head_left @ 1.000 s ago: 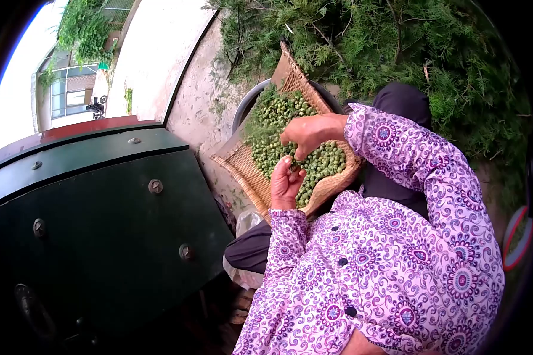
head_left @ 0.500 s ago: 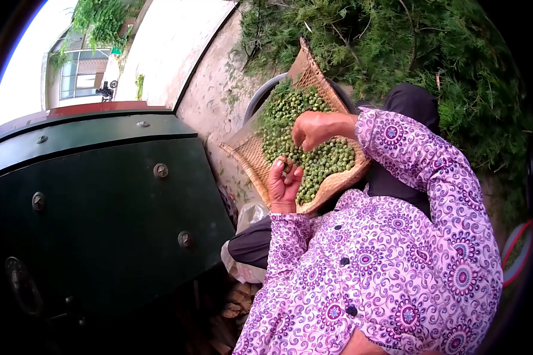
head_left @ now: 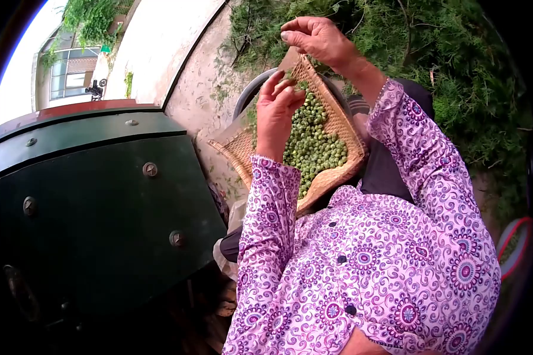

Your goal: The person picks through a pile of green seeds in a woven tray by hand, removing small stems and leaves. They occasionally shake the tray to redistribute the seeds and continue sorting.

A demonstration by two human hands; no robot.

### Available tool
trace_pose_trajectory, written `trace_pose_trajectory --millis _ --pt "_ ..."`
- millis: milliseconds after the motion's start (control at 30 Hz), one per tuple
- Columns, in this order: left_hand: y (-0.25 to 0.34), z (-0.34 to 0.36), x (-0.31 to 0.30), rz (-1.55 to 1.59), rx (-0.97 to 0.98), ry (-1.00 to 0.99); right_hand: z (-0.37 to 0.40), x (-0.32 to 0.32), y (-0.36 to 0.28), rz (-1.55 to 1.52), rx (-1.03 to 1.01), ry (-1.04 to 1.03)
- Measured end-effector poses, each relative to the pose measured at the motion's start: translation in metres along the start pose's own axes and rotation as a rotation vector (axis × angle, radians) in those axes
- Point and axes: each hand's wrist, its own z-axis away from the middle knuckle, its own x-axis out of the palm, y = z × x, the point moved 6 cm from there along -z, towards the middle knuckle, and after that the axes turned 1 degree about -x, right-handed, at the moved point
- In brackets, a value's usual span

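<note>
A woven basket tray (head_left: 355,148) rests across my lap, holding a heap of small round green cones (head_left: 317,142) mixed with bits of leaf. Above its left part is my left hand (head_left: 275,109), palm up, fingers curled in; a small greenish bit shows at the fingertips, too small to name. My right hand (head_left: 323,41) is raised beyond the tray's far corner, over the edge of the green branches (head_left: 456,71). Its fingers are bent, thumb and forefinger slightly apart, and nothing shows between them.
A grey round tub (head_left: 246,97) stands under the tray. To my left is a dark green metal box (head_left: 100,207) with star-shaped studs. Pale plastic bag material (head_left: 225,257) lies by my knee. Leaf scraps are scattered on the concrete (head_left: 201,94).
My right hand has moved from over the cones up and away, beyond the tray's far corner. My left hand has risen and moved forward over the tray.
</note>
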Motion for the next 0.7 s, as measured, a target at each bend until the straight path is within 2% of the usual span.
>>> trace_pose_trajectory --millis 33,100,133,167,233,267,333,367,433,533,567,600,633,700 --pt "0.005 -0.008 0.029 -0.057 -0.04 -0.088 -0.004 -0.014 0.0 0.012 -0.042 0.132" --pt "-0.001 -0.026 0.043 -0.223 -0.073 -0.149 0.008 -0.035 -0.03 -0.088 0.123 0.423" --pt "-0.002 -0.027 0.044 -0.403 -0.034 -0.184 0.008 -0.044 -0.034 0.013 0.029 0.473" --pt "-0.011 -0.026 0.031 -0.582 -0.062 -0.134 0.009 -0.047 -0.032 0.018 0.036 0.489" --pt "-0.048 -0.013 -0.016 -0.588 -0.145 -0.002 0.01 -0.043 -0.034 0.156 -0.004 0.463" --pt "-0.07 0.0 -0.043 -0.607 -0.234 0.096 0.013 -0.039 -0.037 0.06 -0.028 0.311" --pt "-0.114 0.034 -0.104 -0.655 -0.334 0.199 0.018 -0.036 -0.049 0.054 -0.089 0.229" --pt "-0.121 0.054 -0.112 -0.694 -0.416 0.28 0.021 -0.034 -0.058 0.107 -0.086 0.207" --pt "-0.142 0.073 -0.14 -0.802 -0.432 0.359 0.017 -0.026 -0.045 0.117 -0.115 0.161" --pt "-0.158 0.084 -0.151 -1.013 -0.453 0.385 0.013 -0.015 -0.04 0.079 -0.191 0.131" --pt "-0.169 0.083 -0.163 -1.135 -0.394 0.351 0.014 -0.014 -0.044 0.031 -0.242 0.144" --pt "-0.162 0.083 -0.148 -1.27 -0.385 0.304 0.014 -0.011 -0.044 0.07 -0.133 0.056" --pt "-0.155 0.081 -0.132 -1.405 -0.377 0.246 0.014 -0.013 -0.043 0.074 -0.127 0.065" --pt "-0.169 0.08 -0.146 -1.337 -0.374 0.202 0.015 -0.007 -0.045 0.091 -0.14 0.033"
